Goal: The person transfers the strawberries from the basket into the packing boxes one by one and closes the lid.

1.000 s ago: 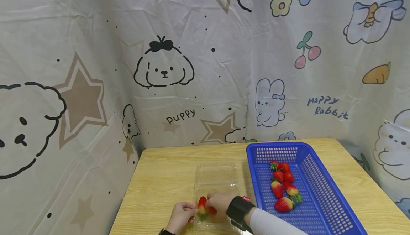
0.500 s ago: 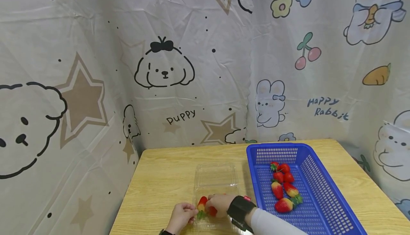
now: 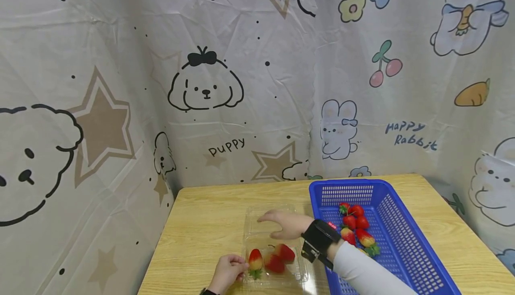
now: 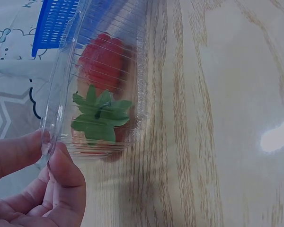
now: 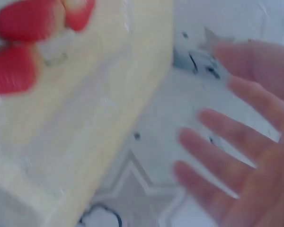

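Observation:
A clear plastic clamshell box (image 3: 268, 282) lies on the table with its lid laid back. Inside it rest a strawberry (image 3: 255, 259) with green leaves at the left and two redder strawberries (image 3: 275, 264) at the right. My left hand (image 3: 228, 270) pinches the box's left rim between thumb and forefinger, as the left wrist view shows up close. Above the lid hovers my right hand (image 3: 287, 223), fingers spread and holding nothing. In the right wrist view, the right hand's fingers (image 5: 217, 156) are extended and blurred.
To the right stands a blue plastic basket (image 3: 406, 259) with several more strawberries (image 3: 364, 237) in it; my right forearm crosses its near left edge. A wooden table (image 3: 201, 223) carries everything, with a printed curtain (image 3: 241, 80) behind it.
My right hand has lifted away from the strawberries in the box and moved up and back over the lid, fingers opening. The left hand keeps its place at the rim.

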`<state>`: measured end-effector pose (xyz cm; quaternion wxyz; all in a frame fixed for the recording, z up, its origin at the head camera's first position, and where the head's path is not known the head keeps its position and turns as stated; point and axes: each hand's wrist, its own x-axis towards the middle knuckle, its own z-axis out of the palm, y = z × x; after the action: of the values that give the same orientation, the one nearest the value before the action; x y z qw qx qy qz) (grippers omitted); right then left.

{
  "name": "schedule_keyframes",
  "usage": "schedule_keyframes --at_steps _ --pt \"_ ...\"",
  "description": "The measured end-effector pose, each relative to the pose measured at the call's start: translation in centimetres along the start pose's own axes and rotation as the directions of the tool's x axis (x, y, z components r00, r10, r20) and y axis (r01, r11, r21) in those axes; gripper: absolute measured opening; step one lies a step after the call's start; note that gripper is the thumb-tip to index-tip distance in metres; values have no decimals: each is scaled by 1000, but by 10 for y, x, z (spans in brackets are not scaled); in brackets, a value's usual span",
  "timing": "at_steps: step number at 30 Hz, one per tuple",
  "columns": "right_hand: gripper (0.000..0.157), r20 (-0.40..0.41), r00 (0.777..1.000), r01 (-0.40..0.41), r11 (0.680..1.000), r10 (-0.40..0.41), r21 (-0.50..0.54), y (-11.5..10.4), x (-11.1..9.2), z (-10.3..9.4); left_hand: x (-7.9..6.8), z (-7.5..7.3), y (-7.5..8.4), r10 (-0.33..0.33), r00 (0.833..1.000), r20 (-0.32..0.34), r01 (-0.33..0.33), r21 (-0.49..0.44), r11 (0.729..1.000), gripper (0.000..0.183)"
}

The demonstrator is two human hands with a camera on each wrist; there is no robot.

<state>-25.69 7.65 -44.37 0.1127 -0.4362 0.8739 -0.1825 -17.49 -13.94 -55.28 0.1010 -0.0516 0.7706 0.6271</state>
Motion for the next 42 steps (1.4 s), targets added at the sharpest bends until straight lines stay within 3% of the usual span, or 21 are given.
schedule_keyframes --at_steps 2,4,9,12,15,17,22,27,34,42 --pt "51 -135 991 10 1000 -10 -1 6 -6 -12 0 0 -1 1 1000 2 -1 1 1000 12" --pt "56 -282 960 4 1000 -6 -8 15 -12 -21 0 0 -1 -3 1000 4 3 3 1000 12" --pt "63 -581 811 -89 996 61 -18 37 -32 -33 1 -1 -1 -15 1000 5 15 5 1000 13" --pt "64 -664 736 -180 984 129 -9 52 -46 -33 1 -2 -1 -29 1000 2 29 9 1000 13" --pt "67 -690 691 -281 959 218 21 69 -60 -28 1 -2 -1 -39 999 0 39 12 999 13" --pt "68 -683 673 -346 937 284 49 80 -70 -21 1 -2 -1 -38 999 -4 38 17 999 13" --pt "73 -593 654 -502 856 470 126 97 -92 -2 1 -1 -1 -61 998 -15 61 35 998 10" --pt "67 -456 657 -605 781 600 156 104 -108 17 2 -1 -3 -59 998 -14 59 35 998 10" --pt "56 -329 682 -636 752 653 172 114 -116 39 3 -2 -4 -40 999 -1 40 20 999 14" --pt "36 -329 699 -630 764 635 136 126 -118 61 3 -2 -6 1 1000 2 -1 -15 1000 16"
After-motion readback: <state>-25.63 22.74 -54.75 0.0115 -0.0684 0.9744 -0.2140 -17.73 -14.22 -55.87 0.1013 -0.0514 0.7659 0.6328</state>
